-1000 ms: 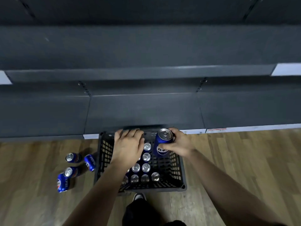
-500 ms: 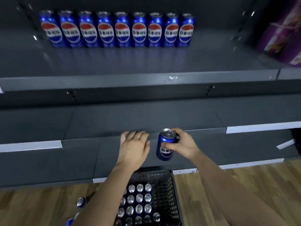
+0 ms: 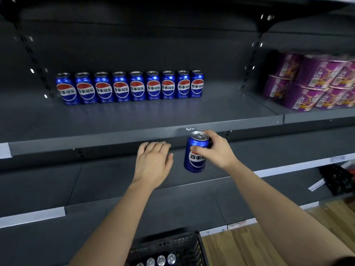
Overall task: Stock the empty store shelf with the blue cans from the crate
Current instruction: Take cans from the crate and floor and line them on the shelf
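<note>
now right hand (image 3: 217, 150) clamped round upright blue can (image 3: 196, 152), just beside flat, spread left hand (image 3: 153, 162).

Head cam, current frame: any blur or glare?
Head view: stacked purple packages at right edge blurred; row of blue cans on the dark grey metal shelf sharp, labels legible; bright highlight on the silver lid of the held blue can.

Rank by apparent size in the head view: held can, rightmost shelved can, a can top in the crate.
1. held can
2. rightmost shelved can
3. crate can top
Nearness inflates the held can.
</note>
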